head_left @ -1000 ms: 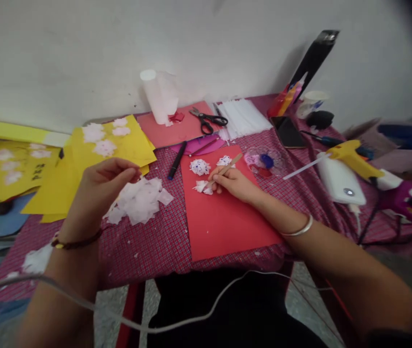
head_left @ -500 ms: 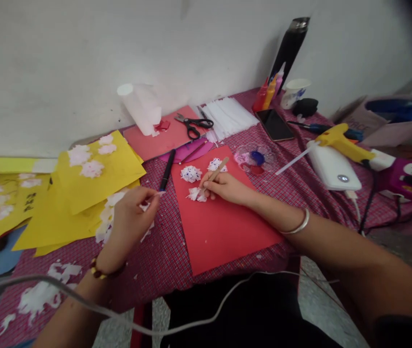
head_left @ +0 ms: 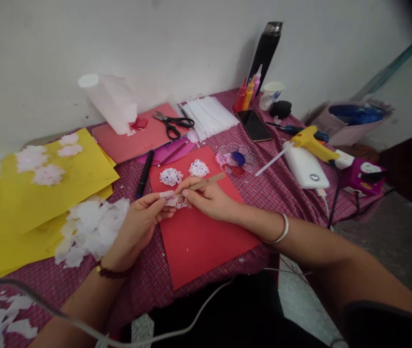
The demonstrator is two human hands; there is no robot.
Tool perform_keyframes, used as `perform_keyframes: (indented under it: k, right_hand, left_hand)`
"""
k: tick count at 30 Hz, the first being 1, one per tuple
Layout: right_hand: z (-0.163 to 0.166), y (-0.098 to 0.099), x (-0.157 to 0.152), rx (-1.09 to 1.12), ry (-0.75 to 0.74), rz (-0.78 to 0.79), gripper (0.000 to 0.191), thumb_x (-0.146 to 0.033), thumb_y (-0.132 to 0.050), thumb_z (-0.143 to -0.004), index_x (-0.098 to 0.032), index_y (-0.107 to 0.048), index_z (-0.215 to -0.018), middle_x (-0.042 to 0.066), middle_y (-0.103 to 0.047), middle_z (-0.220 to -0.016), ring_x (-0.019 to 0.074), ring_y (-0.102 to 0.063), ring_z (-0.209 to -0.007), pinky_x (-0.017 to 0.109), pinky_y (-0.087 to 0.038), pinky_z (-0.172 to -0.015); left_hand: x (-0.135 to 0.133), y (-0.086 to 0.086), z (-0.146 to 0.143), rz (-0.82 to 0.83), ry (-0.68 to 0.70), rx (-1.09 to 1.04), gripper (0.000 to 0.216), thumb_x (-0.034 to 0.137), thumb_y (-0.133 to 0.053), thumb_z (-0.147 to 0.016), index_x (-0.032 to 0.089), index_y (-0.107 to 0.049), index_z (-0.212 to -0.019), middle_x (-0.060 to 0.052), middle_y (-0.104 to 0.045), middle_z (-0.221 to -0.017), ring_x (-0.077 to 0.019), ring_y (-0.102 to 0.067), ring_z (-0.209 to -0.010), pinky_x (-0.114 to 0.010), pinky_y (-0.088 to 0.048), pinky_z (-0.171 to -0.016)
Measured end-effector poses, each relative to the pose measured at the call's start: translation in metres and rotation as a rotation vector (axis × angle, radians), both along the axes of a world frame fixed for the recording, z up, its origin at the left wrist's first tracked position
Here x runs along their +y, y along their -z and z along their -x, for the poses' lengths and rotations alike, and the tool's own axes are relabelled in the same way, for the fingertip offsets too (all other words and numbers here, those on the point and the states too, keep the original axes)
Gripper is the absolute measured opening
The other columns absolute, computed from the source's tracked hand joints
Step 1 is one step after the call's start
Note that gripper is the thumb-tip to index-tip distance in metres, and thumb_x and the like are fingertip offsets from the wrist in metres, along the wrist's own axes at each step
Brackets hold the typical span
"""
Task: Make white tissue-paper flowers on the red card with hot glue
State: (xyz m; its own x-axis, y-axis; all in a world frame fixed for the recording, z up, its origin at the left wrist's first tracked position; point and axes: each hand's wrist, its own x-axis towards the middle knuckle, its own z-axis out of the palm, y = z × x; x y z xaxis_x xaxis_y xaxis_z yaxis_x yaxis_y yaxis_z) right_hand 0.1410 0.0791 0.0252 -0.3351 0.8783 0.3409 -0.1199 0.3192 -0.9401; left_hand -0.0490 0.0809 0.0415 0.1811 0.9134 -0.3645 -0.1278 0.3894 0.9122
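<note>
My left hand (head_left: 136, 224) pinches a small piece of white tissue paper (head_left: 166, 195) over the left edge of a red sheet of paper (head_left: 206, 251). In my right hand (head_left: 211, 199) is a flat wooden craft stick (head_left: 207, 181), its lower end at the tissue piece and hidden by the fingers. Below the fingertips a crumpled white paper tuft (head_left: 182, 204) shows only in part. Two white paper puffs with blue specks, a left one (head_left: 170, 177) and a right one (head_left: 198, 168), sit near the sheet's top.
Left of the sheet lie torn tissue pieces (head_left: 92, 227) and yellow sheets (head_left: 17, 208) with paper flowers. Behind are a black marker (head_left: 145, 174), scissors (head_left: 173, 123) and a paint dish (head_left: 236, 159). A glue gun (head_left: 312, 143) rests rightward; a white cable (head_left: 206, 309) crosses in front.
My left hand has brought the tissue piece rightward to meet my right hand. The craft stick has tipped flatter. The camera view has shifted to the right.
</note>
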Motion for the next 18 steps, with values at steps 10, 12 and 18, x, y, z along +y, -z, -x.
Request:
perform_keyframes:
  k: [10, 12, 18]
  right_hand:
    - [-0.002, 0.0, 0.003, -0.054, 0.058, 0.013, 0.013, -0.024, -0.05, -0.096, -0.018, -0.062, -0.094, 0.003, -0.063, -0.084, 0.0127, -0.061, -0.075, 0.026, -0.051, -0.067]
    - [-0.003, -0.001, 0.005, 0.0, 0.042, 0.033, 0.015, -0.028, -0.051, -0.098, -0.017, -0.061, -0.093, 0.002, -0.065, -0.083, 0.0107, -0.061, -0.067, 0.024, -0.05, -0.061]
    - [-0.005, -0.006, 0.007, 0.164, -0.034, 0.175, 0.031, -0.047, -0.058, -0.096, -0.016, -0.058, -0.096, 0.004, -0.074, -0.08, 0.0076, -0.062, -0.051, 0.021, -0.051, -0.052]
  left_hand:
    - [0.0, 0.005, 0.004, -0.015, 0.014, -0.025, 0.017, 0.025, -0.081, -0.071, 0.015, -0.073, -0.083, -0.004, -0.074, -0.072, -0.0134, -0.069, -0.061, -0.023, -0.059, -0.061]
    - [0.001, 0.003, 0.007, 0.048, 0.041, -0.097, 0.014, 0.027, -0.076, -0.076, 0.016, -0.074, -0.083, -0.006, -0.076, -0.075, -0.0145, -0.07, -0.065, -0.024, -0.059, -0.063]
    - [0.0, -0.002, 0.013, 0.09, 0.132, -0.262, 0.017, 0.02, -0.076, -0.071, 0.017, -0.077, -0.088, -0.005, -0.076, -0.078, -0.014, -0.069, -0.066, -0.023, -0.059, -0.063]
